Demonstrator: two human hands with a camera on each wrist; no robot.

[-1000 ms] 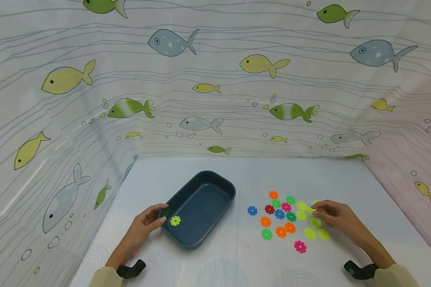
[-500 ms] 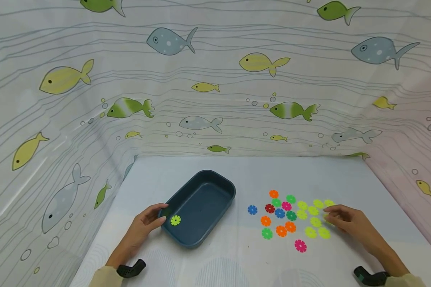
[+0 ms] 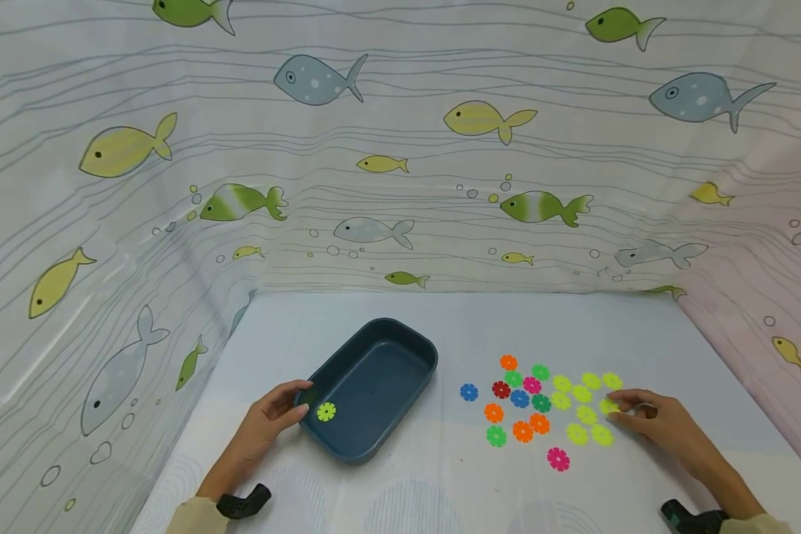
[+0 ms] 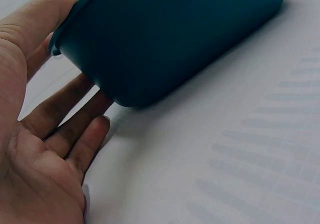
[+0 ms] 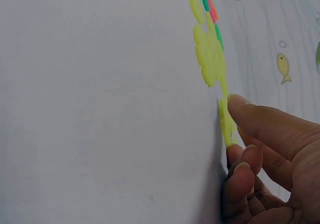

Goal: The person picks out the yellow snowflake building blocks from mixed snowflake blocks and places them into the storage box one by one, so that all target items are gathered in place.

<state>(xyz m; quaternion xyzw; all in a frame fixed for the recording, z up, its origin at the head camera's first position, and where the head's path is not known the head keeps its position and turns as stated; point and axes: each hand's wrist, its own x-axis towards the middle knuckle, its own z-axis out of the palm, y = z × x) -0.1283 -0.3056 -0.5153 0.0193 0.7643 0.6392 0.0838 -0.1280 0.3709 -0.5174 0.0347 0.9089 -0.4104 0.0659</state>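
My left hand (image 3: 267,411) grips the near-left end of a dark blue rectangular tray (image 3: 400,404), thumb at the rim and fingers beneath, as the left wrist view shows on the tray's wall (image 4: 165,39). One yellow-green slotted disc (image 3: 326,411) lies inside the tray. At right, my right hand (image 3: 664,426) reaches to the edge of a yellow disc (image 3: 608,406), with thumb and index fingertips right at it. Up close, in the right wrist view, yellow discs (image 5: 227,121) lie flat by the thumb tip, while the other fingers are loosely bent.
Several yellow discs (image 3: 584,394) lie grouped beside my right hand. Left of them are orange (image 3: 523,431), green (image 3: 496,435), blue (image 3: 469,392), dark red (image 3: 501,389) and pink discs (image 3: 558,459). A fish-patterned sheet (image 3: 400,245) walls the white table (image 3: 454,319) behind and at both sides.
My right hand has moved right and slightly nearer me, uncovering yellow discs at the group's far side. The left hand and tray stay in place.
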